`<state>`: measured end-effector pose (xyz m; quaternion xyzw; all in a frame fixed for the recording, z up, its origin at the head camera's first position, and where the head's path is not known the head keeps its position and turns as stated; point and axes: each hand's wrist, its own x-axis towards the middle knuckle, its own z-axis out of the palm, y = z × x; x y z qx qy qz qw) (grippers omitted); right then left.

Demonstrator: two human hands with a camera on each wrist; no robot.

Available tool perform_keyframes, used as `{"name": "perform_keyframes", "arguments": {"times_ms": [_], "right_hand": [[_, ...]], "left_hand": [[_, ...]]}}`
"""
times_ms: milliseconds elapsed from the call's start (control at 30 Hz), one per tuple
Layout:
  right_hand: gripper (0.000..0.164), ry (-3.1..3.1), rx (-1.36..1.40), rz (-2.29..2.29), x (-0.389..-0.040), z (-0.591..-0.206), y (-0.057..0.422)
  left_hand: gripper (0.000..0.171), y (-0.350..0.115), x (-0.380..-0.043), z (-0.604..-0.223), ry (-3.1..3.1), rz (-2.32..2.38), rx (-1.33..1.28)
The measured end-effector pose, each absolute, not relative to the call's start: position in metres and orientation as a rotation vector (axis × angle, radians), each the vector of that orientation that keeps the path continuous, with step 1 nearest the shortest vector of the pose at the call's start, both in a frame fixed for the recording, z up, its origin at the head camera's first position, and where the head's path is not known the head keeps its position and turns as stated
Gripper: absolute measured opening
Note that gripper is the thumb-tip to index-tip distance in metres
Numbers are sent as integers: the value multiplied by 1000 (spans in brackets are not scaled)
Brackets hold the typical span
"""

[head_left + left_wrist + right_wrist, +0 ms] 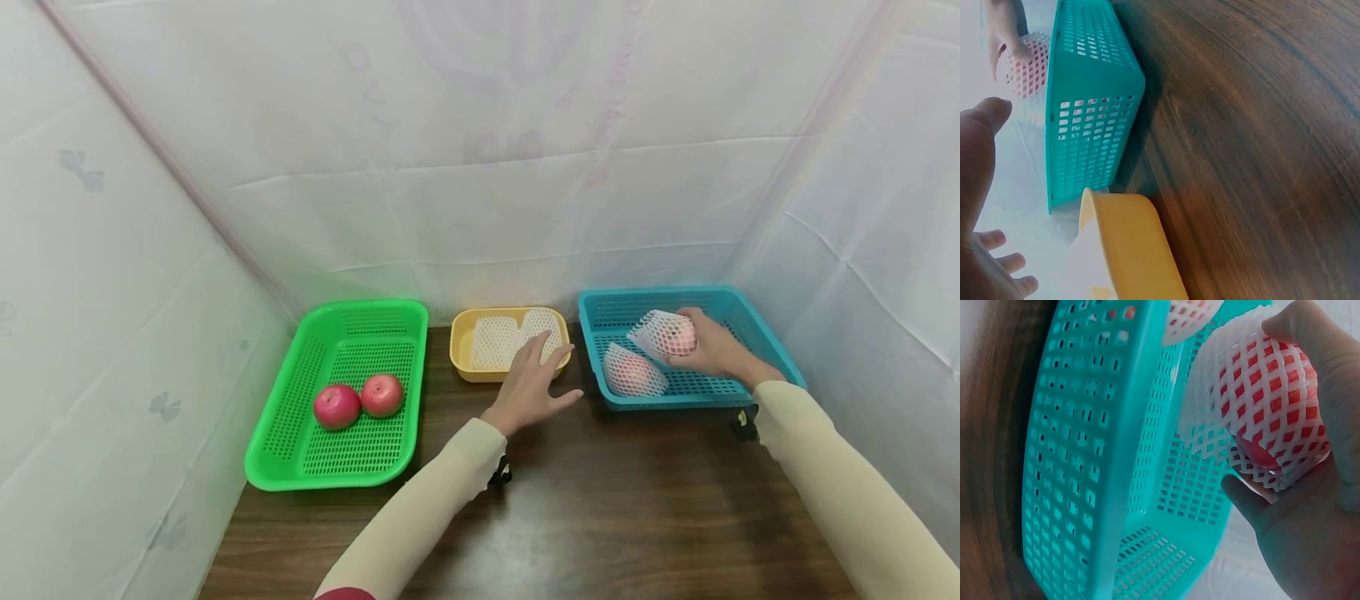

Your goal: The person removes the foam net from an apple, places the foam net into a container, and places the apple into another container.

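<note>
Right of the head view: my right hand (708, 343) grips a net-sleeved red fruit (670, 335) over the blue basket (667, 402); a second sleeved fruit (633, 374) lies inside, lower left of it. Centre: my left hand (527, 390), fingers spread, holding nothing, by the yellow tray (480, 375) of white foam nets (495, 343). Left: two bare red fruits (337, 407) in the green basket (371, 352).

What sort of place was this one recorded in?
Probably a makeshift tabletop booth: pale printed sheeting closes off the back and both sides of a dark wood-grain table, where a green basket, yellow tray and blue basket stand in a row.
</note>
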<state>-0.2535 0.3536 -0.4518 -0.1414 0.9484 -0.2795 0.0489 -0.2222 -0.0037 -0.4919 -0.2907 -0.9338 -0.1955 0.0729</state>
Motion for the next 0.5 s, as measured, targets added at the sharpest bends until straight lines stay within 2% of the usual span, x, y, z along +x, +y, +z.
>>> {"name": "perform_keyframes", "arguments": {"times_ms": [500], "right_hand": [[92,2906,-460,-879,-247,-455,344]], "left_hand": [[75,-29,-220,-497,-2758,-724,-782]]}}
